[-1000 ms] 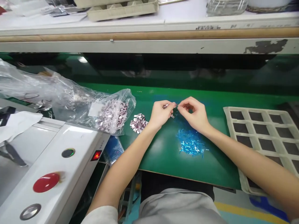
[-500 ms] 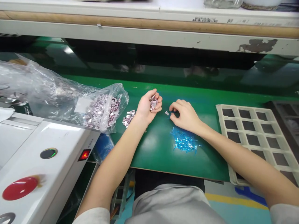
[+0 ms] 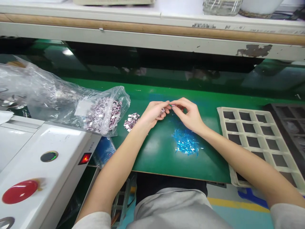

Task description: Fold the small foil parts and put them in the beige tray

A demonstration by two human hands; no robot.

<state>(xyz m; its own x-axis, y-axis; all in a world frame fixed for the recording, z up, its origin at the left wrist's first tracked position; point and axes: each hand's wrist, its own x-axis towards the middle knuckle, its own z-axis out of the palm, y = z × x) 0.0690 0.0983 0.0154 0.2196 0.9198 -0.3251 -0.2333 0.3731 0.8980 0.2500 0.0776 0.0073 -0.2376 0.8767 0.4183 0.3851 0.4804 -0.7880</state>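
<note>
Silvery-pink small pieces [image 3: 162,112] rest, I judge for easy reach, inside my left hand's [image 3: 153,113] curled fingers, while my right hand [image 3: 189,116] pinches one near blue strips [image 3: 187,143].

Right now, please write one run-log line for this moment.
left hand: holds parts | right hand: close to left hand | pile: right of bag | blue strips: heaped on table
</note>
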